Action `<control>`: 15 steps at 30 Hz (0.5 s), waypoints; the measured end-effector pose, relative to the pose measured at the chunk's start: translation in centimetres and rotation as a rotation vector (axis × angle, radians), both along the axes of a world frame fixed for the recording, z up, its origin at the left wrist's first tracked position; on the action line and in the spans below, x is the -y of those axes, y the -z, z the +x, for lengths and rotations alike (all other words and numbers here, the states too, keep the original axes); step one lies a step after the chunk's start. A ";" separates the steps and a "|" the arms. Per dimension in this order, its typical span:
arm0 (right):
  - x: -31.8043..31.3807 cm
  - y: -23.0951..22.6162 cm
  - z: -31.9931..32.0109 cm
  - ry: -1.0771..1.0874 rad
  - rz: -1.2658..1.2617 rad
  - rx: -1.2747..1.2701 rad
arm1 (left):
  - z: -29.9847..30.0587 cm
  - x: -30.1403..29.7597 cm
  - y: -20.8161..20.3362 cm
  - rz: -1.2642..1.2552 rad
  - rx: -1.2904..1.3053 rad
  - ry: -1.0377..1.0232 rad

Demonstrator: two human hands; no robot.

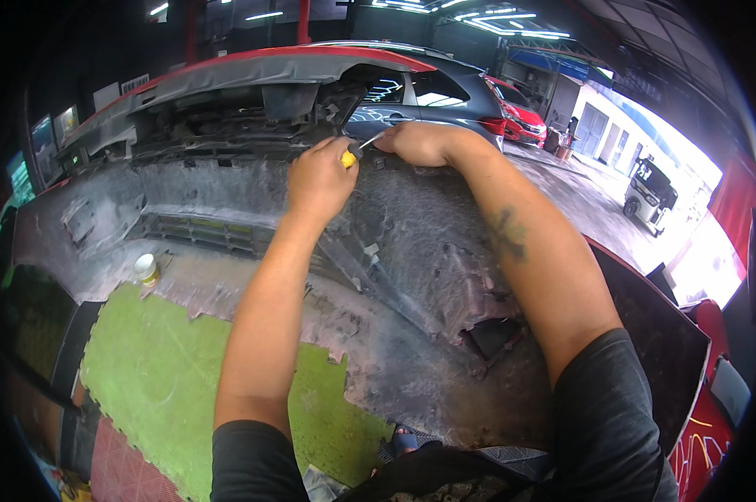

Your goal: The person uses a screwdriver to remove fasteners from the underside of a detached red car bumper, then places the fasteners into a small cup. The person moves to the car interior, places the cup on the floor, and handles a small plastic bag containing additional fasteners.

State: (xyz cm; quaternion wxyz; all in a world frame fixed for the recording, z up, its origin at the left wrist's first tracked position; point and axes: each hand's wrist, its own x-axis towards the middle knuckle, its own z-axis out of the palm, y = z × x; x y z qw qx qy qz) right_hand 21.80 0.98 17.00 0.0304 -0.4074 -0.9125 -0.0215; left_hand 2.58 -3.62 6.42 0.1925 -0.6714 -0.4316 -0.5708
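One bare left hand (321,177) is closed around a slim tool with a yellow and dark handle (348,158), its fingers covering most of the grip, at the far edge of a large, scuffed dark-grey moulded car-body panel (227,188). The tool's thin, pale shaft (370,140) points right, toward the bare right hand (420,144), whose bent fingers are at the shaft's far end; whether they pinch it or only lie against something there cannot be told, since the hand hides the tip. The right forearm covers part of the panel's right side, and the left forearm crosses its middle. Near left, a small white-and-yellow cup (146,269) stands by the panel's ragged edge, its contents unclear. Far right, a dark-grey car (453,105) is partly hidden behind the right hand.
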 end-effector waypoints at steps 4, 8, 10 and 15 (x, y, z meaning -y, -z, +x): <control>1.3 -0.2 -0.2 0.055 -0.032 -0.057 | 1.6 0.2 1.5 -0.109 0.263 -0.087; 1.1 -0.2 0.1 0.036 0.004 -0.041 | 3.7 0.3 2.3 -0.181 0.530 -0.031; 0.9 -0.1 0.1 0.041 -0.008 -0.048 | 4.5 0.2 2.0 -0.208 0.621 -0.039; 0.9 0.0 -0.1 0.043 -0.033 -0.077 | 4.8 -0.7 1.9 -0.119 0.648 -0.047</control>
